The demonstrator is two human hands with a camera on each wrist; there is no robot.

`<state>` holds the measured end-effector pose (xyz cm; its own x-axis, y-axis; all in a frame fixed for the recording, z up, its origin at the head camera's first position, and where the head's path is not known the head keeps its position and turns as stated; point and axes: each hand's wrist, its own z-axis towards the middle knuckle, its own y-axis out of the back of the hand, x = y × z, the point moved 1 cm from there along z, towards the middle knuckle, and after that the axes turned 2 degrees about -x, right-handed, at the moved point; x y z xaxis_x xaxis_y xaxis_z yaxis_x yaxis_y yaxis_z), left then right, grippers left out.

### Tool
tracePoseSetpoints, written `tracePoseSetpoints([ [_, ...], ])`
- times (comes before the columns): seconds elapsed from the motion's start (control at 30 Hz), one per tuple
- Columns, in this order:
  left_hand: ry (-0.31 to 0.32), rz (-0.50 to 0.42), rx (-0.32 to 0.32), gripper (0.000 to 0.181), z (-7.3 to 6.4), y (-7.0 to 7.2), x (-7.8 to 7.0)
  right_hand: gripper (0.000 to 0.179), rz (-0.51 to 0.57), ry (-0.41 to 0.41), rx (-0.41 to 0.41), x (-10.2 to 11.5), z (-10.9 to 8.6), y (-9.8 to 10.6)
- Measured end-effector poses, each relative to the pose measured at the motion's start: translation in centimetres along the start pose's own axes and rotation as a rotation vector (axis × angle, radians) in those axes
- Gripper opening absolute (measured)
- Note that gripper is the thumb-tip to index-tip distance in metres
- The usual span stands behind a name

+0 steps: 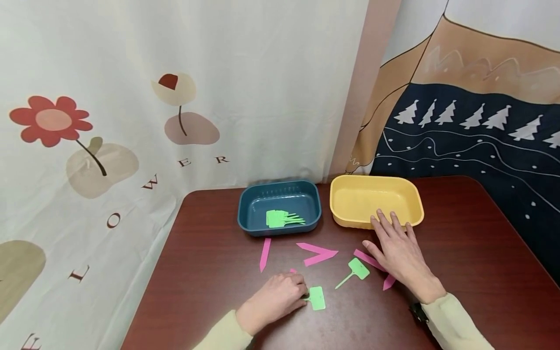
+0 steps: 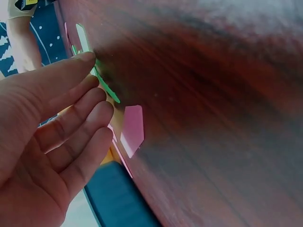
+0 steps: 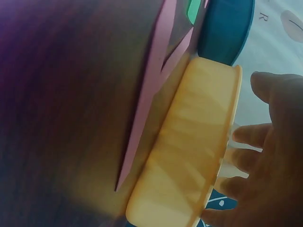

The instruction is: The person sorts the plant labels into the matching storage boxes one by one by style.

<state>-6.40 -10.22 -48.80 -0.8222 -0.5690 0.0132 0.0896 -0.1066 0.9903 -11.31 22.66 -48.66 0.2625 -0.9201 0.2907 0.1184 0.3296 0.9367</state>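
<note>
My left hand (image 1: 275, 296) is low over the table, its thumb and forefinger pinching the stem of a green T-shaped plant label (image 1: 317, 298). In the left wrist view, the label (image 2: 82, 38) stands edge-on at the fingertips, and a pink pointed label (image 2: 133, 130) lies just beyond. My right hand (image 1: 400, 253) is spread with nothing in it, close to the front rim of the yellow basin (image 1: 354, 222). Another green label (image 1: 359, 268) lies between the hands. Below the right hand, a pink label (image 1: 367, 259) is partly hidden.
Left of the yellow basin, a dark blue basin (image 1: 280, 232) holds several green labels (image 1: 275, 218). More pink pointed labels lie in front of it, one alone (image 1: 265, 255) and two overlapping (image 1: 321, 256). Printed curtains (image 1: 271, 97) hang behind the brown table (image 1: 192, 272).
</note>
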Motion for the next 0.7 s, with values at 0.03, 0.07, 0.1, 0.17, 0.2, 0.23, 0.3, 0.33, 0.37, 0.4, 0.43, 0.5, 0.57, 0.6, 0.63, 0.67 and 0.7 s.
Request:
tracePoseSetpoints([
  [0.03, 0.005, -0.002, 0.007, 0.012, 0.0, 0.0, 0.0, 0.075, -0.002, 0.000, 0.003, 0.0, 0.0, 0.0],
  [0.07, 0.011, -0.007, 0.012, 0.011, 0.1, 0.1, 0.0, 0.075, -0.003, 0.001, 0.004, 0.0, -0.1, -0.1],
  [0.1, 0.015, -0.008, 0.016, 0.010, 0.1, 0.2, 0.0, 0.075, -0.003, 0.003, 0.002, 0.1, -0.1, -0.1],
  [0.17, 0.016, -0.001, 0.021, 0.008, 0.2, 0.3, -0.1, 0.075, -0.002, 0.006, -0.005, 0.1, -0.1, -0.1],
  [0.2, 0.013, 0.014, 0.020, 0.007, 0.2, 0.3, -0.1, 0.075, -0.001, 0.009, -0.010, 0.2, -0.1, 0.0],
  [0.23, 0.010, 0.031, 0.015, 0.008, 0.2, 0.3, -0.1, 0.075, -0.002, 0.012, -0.017, 0.2, 0.0, 0.0],
  [0.3, 0.004, 0.065, 0.006, 0.012, 0.3, 0.3, -0.1, 0.074, 0.001, 0.018, -0.029, 0.4, 0.2, 0.0],
  [0.33, 0.002, 0.081, 0.000, 0.015, 0.3, 0.2, -0.1, 0.074, 0.004, 0.020, -0.033, 0.4, 0.2, 0.0],
  [0.37, 0.001, 0.093, -0.005, 0.019, 0.4, 0.1, -0.1, 0.073, 0.006, 0.022, -0.036, 0.5, 0.3, 0.0],
  [0.4, 0.000, 0.105, -0.009, 0.021, 0.4, 0.1, -0.1, 0.073, 0.007, 0.023, -0.038, 0.6, 0.4, 0.0],
  [0.43, 0.002, 0.104, -0.011, 0.023, 0.5, 0.0, -0.1, 0.072, 0.009, 0.025, -0.038, 0.8, 0.4, 0.0],
  [0.5, 0.004, 0.095, -0.013, 0.024, 0.5, 0.0, -0.1, 0.071, 0.016, 0.031, -0.040, 1.1, 0.6, -0.1],
  [0.57, 0.005, 0.074, -0.015, 0.022, 0.5, 0.0, 0.0, 0.071, 0.021, 0.043, -0.041, 1.5, 0.8, -0.1],
  [0.6, 0.005, 0.061, -0.018, 0.020, 0.5, 0.0, 0.0, 0.072, 0.025, 0.051, -0.041, 1.7, 0.9, -0.2],
  [0.63, 0.006, 0.046, -0.022, 0.019, 0.5, 0.1, 0.1, 0.072, 0.027, 0.062, -0.042, 2.0, 1.0, -0.2],
  [0.67, 0.008, 0.032, -0.028, 0.017, 0.5, 0.1, 0.1, 0.071, 0.028, 0.074, -0.042, 2.3, 1.2, -0.3],
  [0.7, 0.012, 0.018, -0.032, 0.014, 0.5, 0.2, 0.2, 0.071, 0.029, 0.085, -0.037, 2.6, 1.4, -0.4],
])
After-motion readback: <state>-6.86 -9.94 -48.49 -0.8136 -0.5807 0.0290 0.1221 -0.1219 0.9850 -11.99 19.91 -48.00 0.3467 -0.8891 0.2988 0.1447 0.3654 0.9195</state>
